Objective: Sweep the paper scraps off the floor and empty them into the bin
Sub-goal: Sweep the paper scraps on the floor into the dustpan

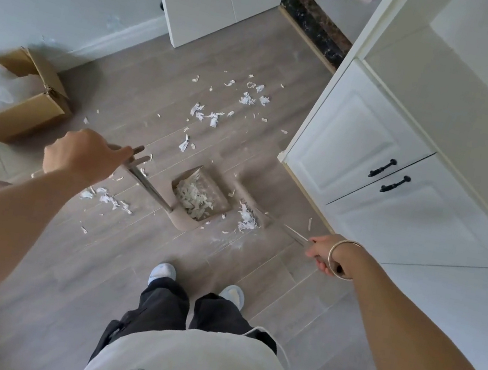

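Dustpan (183,223): 1
Broom (244,193): 1
Paper scraps (212,119): too many to count, 1 heap of them in the dustpan
Cardboard box (37,112): 1
Hands: 2, left hand (84,156), right hand (325,251)
Bracelet (346,242): 1
Shoes (162,271): 2
Black cabinet handles (382,168): 2

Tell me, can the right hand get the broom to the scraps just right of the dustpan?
Probably yes: the right hand grips the broom, whose head lies beside the scraps by the dustpan, with nothing between.

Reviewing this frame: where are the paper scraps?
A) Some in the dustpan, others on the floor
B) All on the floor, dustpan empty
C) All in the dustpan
A: paper scraps lie heaped in the dustpan, while more are strewn over the floor beyond and beside it.
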Demonstrator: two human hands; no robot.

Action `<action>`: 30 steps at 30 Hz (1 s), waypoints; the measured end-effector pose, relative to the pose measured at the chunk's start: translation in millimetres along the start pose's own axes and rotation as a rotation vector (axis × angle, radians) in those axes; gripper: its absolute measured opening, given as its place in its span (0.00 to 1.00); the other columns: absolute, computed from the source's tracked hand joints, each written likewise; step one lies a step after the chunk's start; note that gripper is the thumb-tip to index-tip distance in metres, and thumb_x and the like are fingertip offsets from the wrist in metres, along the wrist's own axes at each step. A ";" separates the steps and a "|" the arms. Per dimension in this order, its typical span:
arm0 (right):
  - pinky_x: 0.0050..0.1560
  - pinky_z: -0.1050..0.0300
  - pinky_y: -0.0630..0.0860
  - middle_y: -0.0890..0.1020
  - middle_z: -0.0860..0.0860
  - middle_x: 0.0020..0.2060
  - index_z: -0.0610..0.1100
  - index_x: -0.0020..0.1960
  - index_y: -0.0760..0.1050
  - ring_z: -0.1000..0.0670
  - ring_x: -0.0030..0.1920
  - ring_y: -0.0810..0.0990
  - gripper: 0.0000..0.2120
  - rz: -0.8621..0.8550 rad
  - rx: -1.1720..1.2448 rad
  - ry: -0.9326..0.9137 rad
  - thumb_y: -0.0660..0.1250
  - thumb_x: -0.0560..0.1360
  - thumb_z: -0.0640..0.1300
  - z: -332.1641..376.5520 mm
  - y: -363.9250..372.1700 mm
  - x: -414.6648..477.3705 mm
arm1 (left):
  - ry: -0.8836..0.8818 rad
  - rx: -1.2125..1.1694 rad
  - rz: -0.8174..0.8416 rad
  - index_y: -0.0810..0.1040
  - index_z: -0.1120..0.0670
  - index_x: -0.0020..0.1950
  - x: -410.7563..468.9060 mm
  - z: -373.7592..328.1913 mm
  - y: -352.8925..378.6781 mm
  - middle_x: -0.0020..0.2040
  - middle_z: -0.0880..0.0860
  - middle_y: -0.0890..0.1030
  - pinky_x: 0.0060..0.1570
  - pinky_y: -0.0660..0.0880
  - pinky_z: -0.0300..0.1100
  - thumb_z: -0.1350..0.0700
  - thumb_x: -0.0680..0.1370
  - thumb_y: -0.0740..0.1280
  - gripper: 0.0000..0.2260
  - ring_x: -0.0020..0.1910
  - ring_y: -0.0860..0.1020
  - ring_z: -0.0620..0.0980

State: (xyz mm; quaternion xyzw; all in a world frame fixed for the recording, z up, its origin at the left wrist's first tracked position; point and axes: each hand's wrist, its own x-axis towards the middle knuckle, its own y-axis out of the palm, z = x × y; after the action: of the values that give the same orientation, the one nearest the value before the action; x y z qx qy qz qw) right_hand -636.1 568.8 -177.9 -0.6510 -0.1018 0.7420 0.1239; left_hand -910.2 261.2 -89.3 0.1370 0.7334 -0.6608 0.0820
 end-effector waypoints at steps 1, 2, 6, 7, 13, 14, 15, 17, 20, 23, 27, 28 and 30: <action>0.24 0.65 0.64 0.69 0.46 0.28 0.42 0.69 0.70 0.52 0.26 0.67 0.20 -0.018 0.021 0.001 0.61 0.77 0.35 -0.2 -3.4 -4.1 | 0.007 0.003 -0.003 0.75 0.58 0.28 0.1 -1.1 -0.4 0.30 0.57 0.76 0.38 0.70 0.45 0.41 0.74 0.68 0.23 0.31 0.74 0.57; 0.23 0.66 0.63 0.69 0.46 0.29 0.43 0.68 0.71 0.52 0.26 0.67 0.19 -0.024 0.034 0.005 0.61 0.78 0.36 -0.7 -5.7 -7.1 | 0.012 0.008 -0.006 0.75 0.58 0.28 0.5 -1.4 -1.0 0.29 0.57 0.76 0.37 0.69 0.45 0.41 0.74 0.68 0.24 0.31 0.74 0.57; 0.22 0.65 0.64 0.70 0.45 0.28 0.44 0.64 0.75 0.51 0.24 0.67 0.17 -0.108 0.082 0.037 0.61 0.76 0.35 -15.6 -14.5 -5.8 | 0.037 0.035 -0.020 0.76 0.59 0.29 4.5 -2.9 -2.5 0.29 0.56 0.76 0.35 0.68 0.43 0.39 0.74 0.68 0.25 0.28 0.72 0.55; 0.23 0.64 0.64 0.71 0.45 0.27 0.45 0.62 0.76 0.50 0.24 0.67 0.17 -0.133 0.086 0.034 0.62 0.76 0.35 -21.6 -17.6 -4.7 | 0.043 0.044 -0.021 0.77 0.59 0.30 5.7 -3.6 -3.2 0.29 0.56 0.76 0.34 0.68 0.43 0.38 0.75 0.68 0.25 0.28 0.72 0.54; 0.28 0.60 0.69 0.74 0.44 0.24 0.44 0.49 0.74 0.47 0.23 0.71 0.05 -0.284 0.088 0.076 0.60 0.76 0.38 -75.1 -32.1 3.7 | 0.072 0.064 -0.016 0.78 0.58 0.31 9.6 -5.8 0.9 0.29 0.56 0.76 0.32 0.68 0.42 0.36 0.74 0.67 0.26 0.27 0.72 0.54; 0.30 0.58 0.70 0.75 0.43 0.27 0.42 0.50 0.75 0.46 0.26 0.72 0.06 -0.298 0.079 0.093 0.60 0.77 0.39 -81.9 -31.0 7.6 | 0.070 0.057 -0.013 0.78 0.58 0.30 9.6 -4.3 2.1 0.28 0.56 0.76 0.32 0.68 0.42 0.35 0.74 0.67 0.27 0.28 0.73 0.55; 0.33 0.57 0.71 0.76 0.42 0.31 0.40 0.52 0.76 0.45 0.30 0.73 0.08 -0.308 0.068 0.110 0.60 0.77 0.39 -89.3 -29.9 10.7 | 0.068 0.045 -0.013 0.78 0.58 0.29 8.6 -3.7 2.4 0.28 0.56 0.76 0.32 0.69 0.42 0.35 0.74 0.67 0.27 0.28 0.73 0.55; 0.32 0.58 0.71 0.75 0.42 0.35 0.39 0.54 0.76 0.45 0.31 0.73 0.09 -0.283 0.073 0.137 0.60 0.79 0.40 -99.7 -23.9 18.1 | 0.059 0.025 -0.016 0.77 0.58 0.28 6.1 -1.1 2.6 0.28 0.56 0.76 0.32 0.68 0.42 0.36 0.74 0.68 0.27 0.28 0.73 0.56; 0.22 0.66 0.67 0.71 0.44 0.30 0.39 0.52 0.75 0.48 0.25 0.68 0.07 -0.212 0.129 0.158 0.60 0.79 0.38 -102.8 -9.1 19.8 | 0.026 0.006 -0.009 0.81 0.58 0.31 2.4 0.8 2.1 0.28 0.56 0.76 0.31 0.67 0.42 0.38 0.74 0.68 0.25 0.27 0.72 0.54; 0.19 0.69 0.66 0.70 0.45 0.29 0.42 0.54 0.75 0.50 0.25 0.67 0.07 -0.158 0.198 0.150 0.60 0.79 0.37 -93.5 2.4 21.9 | -0.020 -0.017 -0.013 0.80 0.58 0.31 -3.0 -0.1 2.9 0.28 0.56 0.77 0.34 0.69 0.43 0.40 0.74 0.68 0.22 0.28 0.73 0.55; 0.18 0.70 0.64 0.69 0.46 0.30 0.47 0.66 0.71 0.52 0.24 0.65 0.17 -0.074 0.185 0.144 0.56 0.80 0.37 -67.5 12.3 29.8 | -0.037 -0.009 -0.029 0.78 0.59 0.30 -12.9 3.6 5.0 0.28 0.56 0.76 0.35 0.68 0.44 0.41 0.74 0.68 0.23 0.27 0.72 0.55; 0.19 0.69 0.64 0.69 0.46 0.30 0.48 0.69 0.69 0.53 0.24 0.65 0.20 -0.050 0.142 0.137 0.56 0.79 0.36 -59.8 14.8 31.9 | -0.035 0.003 -0.032 0.79 0.59 0.31 -15.6 6.6 4.9 0.29 0.56 0.76 0.35 0.68 0.44 0.40 0.74 0.68 0.23 0.27 0.72 0.55; 0.22 0.66 0.64 0.69 0.46 0.29 0.48 0.72 0.66 0.53 0.25 0.65 0.24 -0.013 0.029 0.120 0.57 0.78 0.34 -42.3 20.8 30.1 | -0.023 0.024 -0.029 0.81 0.57 0.34 -20.3 15.2 4.4 0.30 0.56 0.78 0.36 0.71 0.45 0.38 0.73 0.68 0.22 0.28 0.73 0.56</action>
State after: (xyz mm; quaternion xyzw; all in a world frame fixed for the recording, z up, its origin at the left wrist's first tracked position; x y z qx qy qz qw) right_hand -598.9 558.1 -218.3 -0.6917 -0.0878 0.7022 0.1440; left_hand -890.5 244.7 -89.2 0.1198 0.7262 -0.6723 0.0791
